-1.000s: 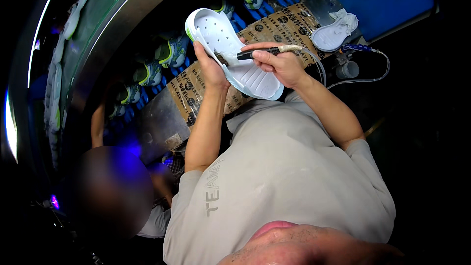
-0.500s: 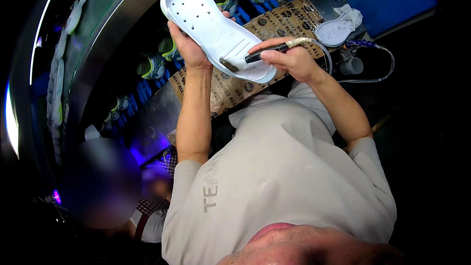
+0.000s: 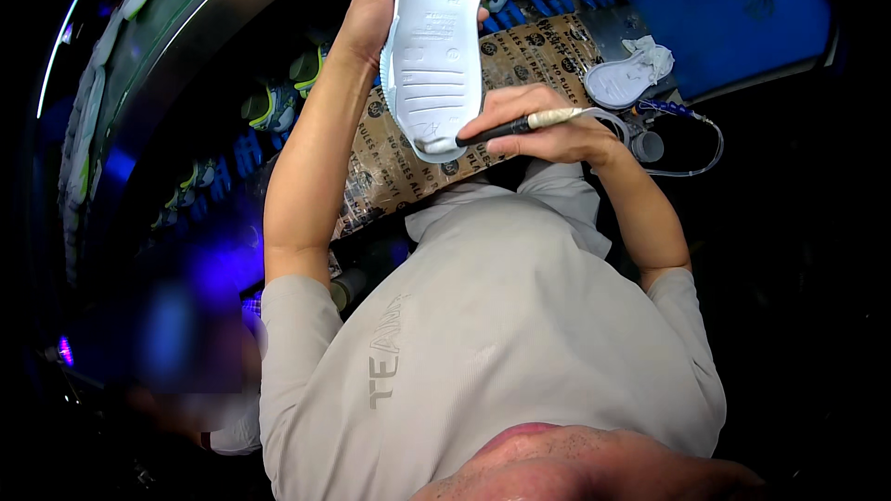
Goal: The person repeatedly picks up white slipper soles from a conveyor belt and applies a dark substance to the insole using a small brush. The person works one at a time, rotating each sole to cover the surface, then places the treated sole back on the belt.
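Note:
My left hand (image 3: pixel 368 19) is closed on the edge of a white shoe sole (image 3: pixel 434 60), which stands almost lengthwise away from me. Its far end runs out of the picture at the top. Small holes dot the far part, and raised ribs cross the near part. In my right hand (image 3: pixel 554 128), the fingers are closed round a brush (image 3: pixel 497 133) with a black handle, its rear wrapped in pale material and joined to a clear tube. The brush's pale tip touches the inner face of the sole close to its near rounded end.
Under my hands lies a bench covered in printed brown cardboard (image 3: pixel 390 162). Another white sole (image 3: pixel 617 82) with a crumpled white cloth (image 3: pixel 650 57) lies right, beside a small cup (image 3: pixel 647 146). Shoes (image 3: pixel 269 109) line blue racks behind. A conveyor (image 3: pixel 121 65) curves at left; a blurred person is lower left.
The sole has turned from a slant to nearly upright and moved farther away with my left hand. The brush has shifted left and slightly down, to the sole's near end.

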Motion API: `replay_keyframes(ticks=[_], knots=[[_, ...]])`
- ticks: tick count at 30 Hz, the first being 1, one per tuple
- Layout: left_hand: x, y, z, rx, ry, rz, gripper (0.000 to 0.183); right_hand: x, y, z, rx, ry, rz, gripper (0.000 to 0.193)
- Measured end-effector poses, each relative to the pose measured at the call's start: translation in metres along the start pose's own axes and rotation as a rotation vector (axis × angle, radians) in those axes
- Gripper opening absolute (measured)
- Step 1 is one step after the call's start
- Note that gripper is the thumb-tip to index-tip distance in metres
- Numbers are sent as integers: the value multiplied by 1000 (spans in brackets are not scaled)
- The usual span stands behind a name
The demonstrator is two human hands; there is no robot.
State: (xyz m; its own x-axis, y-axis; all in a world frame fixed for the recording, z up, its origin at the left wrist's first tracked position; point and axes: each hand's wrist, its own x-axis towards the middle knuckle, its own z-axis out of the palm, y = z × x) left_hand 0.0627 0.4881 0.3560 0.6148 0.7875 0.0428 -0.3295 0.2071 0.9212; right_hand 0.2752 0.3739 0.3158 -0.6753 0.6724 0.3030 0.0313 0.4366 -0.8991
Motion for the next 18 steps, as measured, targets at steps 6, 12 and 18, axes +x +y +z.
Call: replay_keyframes(ticks=[6, 12, 18], knots=[[22, -9, 6, 442, 90, -64, 69, 13, -13, 0, -193, 15, -82, 32], [26, -17, 48, 690, -1, -426, 68, -10, -45, -6, -201, -109, 61, 29], [42, -29, 28, 910, -121, -483, 65, -3, -43, -17, -254, -200, -11, 33]])
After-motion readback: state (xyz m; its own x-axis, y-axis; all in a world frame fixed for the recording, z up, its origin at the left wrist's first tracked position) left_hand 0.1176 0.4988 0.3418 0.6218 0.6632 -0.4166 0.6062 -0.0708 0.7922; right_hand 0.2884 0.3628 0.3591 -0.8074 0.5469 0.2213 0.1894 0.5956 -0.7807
